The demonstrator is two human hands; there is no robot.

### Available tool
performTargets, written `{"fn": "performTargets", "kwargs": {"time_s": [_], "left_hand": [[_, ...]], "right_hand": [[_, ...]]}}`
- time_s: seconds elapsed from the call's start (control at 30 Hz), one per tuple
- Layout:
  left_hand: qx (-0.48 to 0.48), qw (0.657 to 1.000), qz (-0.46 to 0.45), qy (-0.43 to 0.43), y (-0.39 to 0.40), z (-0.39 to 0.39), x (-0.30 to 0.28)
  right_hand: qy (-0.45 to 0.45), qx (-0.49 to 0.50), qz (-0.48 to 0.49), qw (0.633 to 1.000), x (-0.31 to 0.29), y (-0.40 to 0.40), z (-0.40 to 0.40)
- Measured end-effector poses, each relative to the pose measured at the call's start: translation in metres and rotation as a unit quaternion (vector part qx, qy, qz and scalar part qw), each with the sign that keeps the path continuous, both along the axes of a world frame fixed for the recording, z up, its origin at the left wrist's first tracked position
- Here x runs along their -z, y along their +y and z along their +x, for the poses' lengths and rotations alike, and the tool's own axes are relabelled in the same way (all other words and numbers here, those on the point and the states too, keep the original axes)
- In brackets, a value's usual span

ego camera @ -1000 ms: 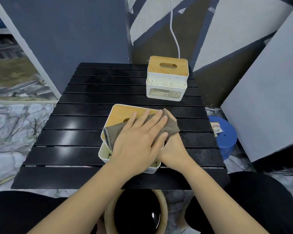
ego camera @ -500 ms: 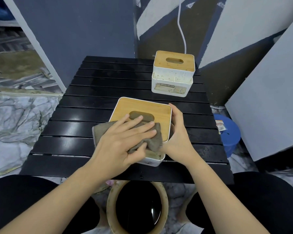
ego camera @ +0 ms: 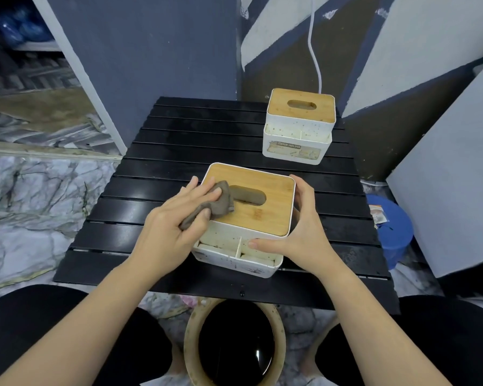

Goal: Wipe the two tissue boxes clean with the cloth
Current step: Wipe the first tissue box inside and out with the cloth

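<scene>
The left hand [ego camera: 176, 227] is bunching the cloth [ego camera: 209, 207] between thumb and curled fingers, pinching it into a wad and pressing it onto the left end of the near tissue box [ego camera: 246, 221]. The cloth is looking soft, brownish-grey and crumpled, with one fold trailing toward the oval slot in the lid. That lid is a smooth, pale wooden panel with rounded corners, its long axis running left to right across the person's front, so the unwiped stretch is lying to the right of the cloth hand, toward the other hand. By my reading, the next stroke is calling for a sweep rightward along that axis, over or around the slot.

The box body below is white, hard plastic, speckled with brown spots, and its front is holding an open divided tray. It is sitting near the front edge of the black slatted surface [ego camera: 151, 188].

The right hand [ego camera: 299, 232] is spreading around the box's right end, fingers on the far right corner and thumb resting on the tray rim, steadying it rather than wiping.

Farther back and to the right, well apart from both hands, the second tissue box [ego camera: 299, 126] is standing on the surface, same wooden lid and spotted white body, apparently waiting its turn.
</scene>
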State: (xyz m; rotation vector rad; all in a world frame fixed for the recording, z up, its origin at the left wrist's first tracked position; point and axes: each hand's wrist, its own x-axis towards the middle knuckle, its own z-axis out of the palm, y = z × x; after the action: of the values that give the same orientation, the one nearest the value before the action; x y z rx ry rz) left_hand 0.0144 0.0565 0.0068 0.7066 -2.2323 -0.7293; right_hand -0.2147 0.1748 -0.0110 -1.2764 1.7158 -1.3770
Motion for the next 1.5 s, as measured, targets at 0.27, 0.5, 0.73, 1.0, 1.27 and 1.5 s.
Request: {"fn": "performTargets", "kwargs": {"time_s": [0.27,0.5,0.73,1.0,1.27,1.5], "left_hand": [[-0.017,0.983,0.176,-0.047,-0.024,-0.043,-0.028],[-0.055,0.973,0.226,0.002,-0.021,-0.050,-0.027],[-0.086,0.956,0.267,0.083,-0.017,-0.054,-0.022],[-0.128,0.935,0.286,0.167,-0.012,-0.049,-0.028],[-0.021,0.997,0.054,0.056,-0.021,-0.064,-0.077],[0.093,0.981,-0.144,-0.093,-0.001,-0.085,-0.095]], "right_hand": [[-0.011,-0.002,0.014,1.000,0.000,0.000,0.000],[-0.042,-0.053,0.077,0.995,-0.023,0.001,-0.012],[0.233,-0.040,0.169,0.957,-0.072,-0.057,-0.017],[0.371,-0.031,0.148,0.916,-0.086,-0.070,-0.001],[0.224,0.152,-0.013,0.963,-0.067,-0.029,0.015],[0.001,0.244,-0.127,0.961,-0.025,0.000,0.037]]}}
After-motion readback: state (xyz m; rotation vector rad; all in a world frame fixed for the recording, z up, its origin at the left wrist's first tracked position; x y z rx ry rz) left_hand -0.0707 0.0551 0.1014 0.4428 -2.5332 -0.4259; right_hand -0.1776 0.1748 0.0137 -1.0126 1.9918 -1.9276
